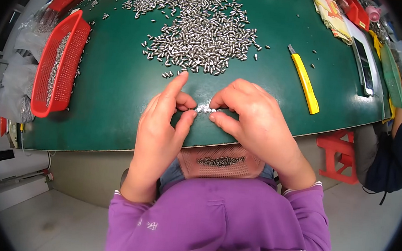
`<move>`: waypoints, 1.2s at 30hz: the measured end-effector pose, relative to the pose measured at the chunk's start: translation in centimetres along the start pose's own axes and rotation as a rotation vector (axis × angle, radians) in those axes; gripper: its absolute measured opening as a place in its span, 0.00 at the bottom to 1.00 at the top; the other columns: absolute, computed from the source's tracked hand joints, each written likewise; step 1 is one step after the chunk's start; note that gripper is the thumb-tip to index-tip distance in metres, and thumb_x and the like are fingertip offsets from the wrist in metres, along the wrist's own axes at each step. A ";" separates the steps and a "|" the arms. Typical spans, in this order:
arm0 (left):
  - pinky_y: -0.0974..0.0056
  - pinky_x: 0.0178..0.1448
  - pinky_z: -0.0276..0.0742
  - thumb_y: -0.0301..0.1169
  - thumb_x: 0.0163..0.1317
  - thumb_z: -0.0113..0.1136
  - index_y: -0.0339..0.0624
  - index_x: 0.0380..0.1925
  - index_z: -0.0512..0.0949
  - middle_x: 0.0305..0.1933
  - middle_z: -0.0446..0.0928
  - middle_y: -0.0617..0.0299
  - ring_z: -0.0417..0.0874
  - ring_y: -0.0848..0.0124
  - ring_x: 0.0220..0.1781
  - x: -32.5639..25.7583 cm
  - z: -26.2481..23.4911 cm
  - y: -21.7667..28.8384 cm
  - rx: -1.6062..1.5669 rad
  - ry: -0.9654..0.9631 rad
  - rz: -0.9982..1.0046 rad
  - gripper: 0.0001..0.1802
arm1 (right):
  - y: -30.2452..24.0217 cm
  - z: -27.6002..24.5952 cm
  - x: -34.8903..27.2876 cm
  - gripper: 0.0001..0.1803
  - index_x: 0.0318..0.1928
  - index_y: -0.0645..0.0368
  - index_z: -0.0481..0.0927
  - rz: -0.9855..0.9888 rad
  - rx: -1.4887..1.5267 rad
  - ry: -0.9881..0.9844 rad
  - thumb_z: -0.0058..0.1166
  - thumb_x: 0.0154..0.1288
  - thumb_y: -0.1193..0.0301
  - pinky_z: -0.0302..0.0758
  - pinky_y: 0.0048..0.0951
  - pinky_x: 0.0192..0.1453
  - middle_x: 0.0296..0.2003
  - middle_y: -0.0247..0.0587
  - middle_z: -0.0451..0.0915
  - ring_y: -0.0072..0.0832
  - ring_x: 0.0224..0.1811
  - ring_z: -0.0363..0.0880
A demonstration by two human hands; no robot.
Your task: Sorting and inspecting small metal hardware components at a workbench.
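Over the green table, my left hand [160,115] and my right hand [255,112] face each other, thumb and forefinger of each closed in a pinch. Between their fingertips runs a short row of small silver metal parts [206,110], gripped at its two ends. The covered ends of the row are hidden by my fingers. Just beyond my hands spreads a large heap of the same kind of small silver metal parts [203,38]. A pink mesh basket [190,167] holding more of them rests on my lap, under the table's edge.
A long red basket [67,84] with metal parts stands at the left. To the right lie a yellow utility knife [304,79], its blade end pointing away, and a phone [363,67]. A red stool [340,155] is on the floor; another person's arm [399,108] shows far right.
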State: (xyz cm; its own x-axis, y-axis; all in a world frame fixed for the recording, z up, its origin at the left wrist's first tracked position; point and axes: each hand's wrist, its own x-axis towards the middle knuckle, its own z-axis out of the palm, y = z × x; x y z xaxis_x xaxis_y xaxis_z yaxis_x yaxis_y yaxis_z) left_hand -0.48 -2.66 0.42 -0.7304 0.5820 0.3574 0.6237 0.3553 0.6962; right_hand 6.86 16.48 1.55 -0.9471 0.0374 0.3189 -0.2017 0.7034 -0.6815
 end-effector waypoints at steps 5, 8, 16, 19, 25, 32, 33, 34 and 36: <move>0.60 0.49 0.80 0.13 0.55 0.67 0.39 0.70 0.69 0.39 0.82 0.60 0.83 0.65 0.42 0.1 0.0 -0.2 -0.043 -0.043 -0.025 0.40 | 0.0 0.0 -0.1 0.10 0.38 0.58 0.82 0.002 0.005 0.000 0.69 0.56 0.74 0.78 0.41 0.46 0.35 0.41 0.81 0.43 0.40 0.81; 0.60 0.49 0.81 0.13 0.56 0.67 0.39 0.70 0.69 0.39 0.83 0.60 0.83 0.65 0.43 0.1 0.0 -0.2 -0.043 -0.045 -0.022 0.39 | 0.1 0.1 -0.1 0.10 0.38 0.58 0.82 0.001 0.007 0.003 0.69 0.56 0.74 0.78 0.41 0.46 0.35 0.41 0.81 0.42 0.40 0.81; 0.61 0.48 0.80 0.13 0.56 0.66 0.39 0.70 0.69 0.39 0.83 0.60 0.83 0.66 0.42 0.1 0.0 -0.2 -0.073 -0.017 -0.049 0.39 | 0.0 0.0 -0.1 0.11 0.39 0.59 0.83 0.006 0.008 0.010 0.70 0.56 0.74 0.78 0.41 0.47 0.35 0.41 0.81 0.42 0.40 0.81; 0.61 0.47 0.80 0.13 0.57 0.66 0.38 0.70 0.69 0.38 0.82 0.59 0.83 0.66 0.42 0.2 0.0 -0.3 -0.047 -0.032 -0.027 0.38 | 0.1 0.0 0.0 0.11 0.39 0.59 0.83 0.006 0.009 0.006 0.70 0.56 0.74 0.78 0.41 0.47 0.35 0.41 0.81 0.42 0.41 0.81; 0.62 0.45 0.78 0.14 0.58 0.66 0.34 0.70 0.67 0.36 0.82 0.59 0.82 0.67 0.39 0.5 0.0 -0.3 -0.023 -0.033 -0.035 0.37 | 0.2 0.2 0.1 0.11 0.39 0.59 0.82 0.000 0.014 0.012 0.69 0.56 0.74 0.78 0.41 0.47 0.35 0.41 0.81 0.42 0.40 0.82; 0.68 0.49 0.78 0.16 0.65 0.63 0.32 0.72 0.61 0.41 0.81 0.58 0.82 0.72 0.42 0.8 -1.0 -0.9 -0.508 -0.049 -0.285 0.36 | 0.2 0.1 -0.1 0.10 0.39 0.58 0.82 -0.011 0.019 0.011 0.70 0.57 0.73 0.78 0.41 0.46 0.35 0.40 0.81 0.41 0.40 0.82; 0.68 0.52 0.79 0.16 0.68 0.60 0.33 0.72 0.60 0.43 0.80 0.58 0.83 0.72 0.44 0.9 -1.5 -1.1 -0.699 -0.063 -0.334 0.34 | 0.2 0.0 -0.2 0.10 0.39 0.57 0.82 -0.009 0.016 0.008 0.70 0.57 0.73 0.78 0.41 0.46 0.35 0.40 0.81 0.41 0.40 0.82; 0.68 0.52 0.79 0.16 0.68 0.60 0.33 0.72 0.60 0.43 0.80 0.58 0.83 0.72 0.44 1.0 -1.8 -1.1 -0.689 -0.063 -0.332 0.34 | 0.2 0.0 -0.3 0.10 0.39 0.57 0.82 -0.014 0.023 0.014 0.70 0.57 0.73 0.78 0.41 0.46 0.35 0.40 0.81 0.41 0.40 0.82; 0.67 0.53 0.79 0.15 0.69 0.57 0.33 0.72 0.60 0.42 0.79 0.58 0.84 0.71 0.45 1.2 -2.1 -1.5 -0.881 -0.048 -0.403 0.32 | 0.4 0.0 -0.5 0.11 0.40 0.59 0.80 0.020 0.031 -0.042 0.67 0.58 0.73 0.76 0.45 0.48 0.37 0.45 0.78 0.47 0.44 0.78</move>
State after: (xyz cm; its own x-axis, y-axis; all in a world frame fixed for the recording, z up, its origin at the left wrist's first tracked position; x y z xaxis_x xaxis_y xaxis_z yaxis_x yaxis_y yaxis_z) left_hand -2.88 -3.99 1.13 -0.8195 0.5726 -0.0222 -0.1173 -0.1297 0.9846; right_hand 7.22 16.71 1.10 -0.9606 0.0210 0.2773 -0.1894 0.6808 -0.7075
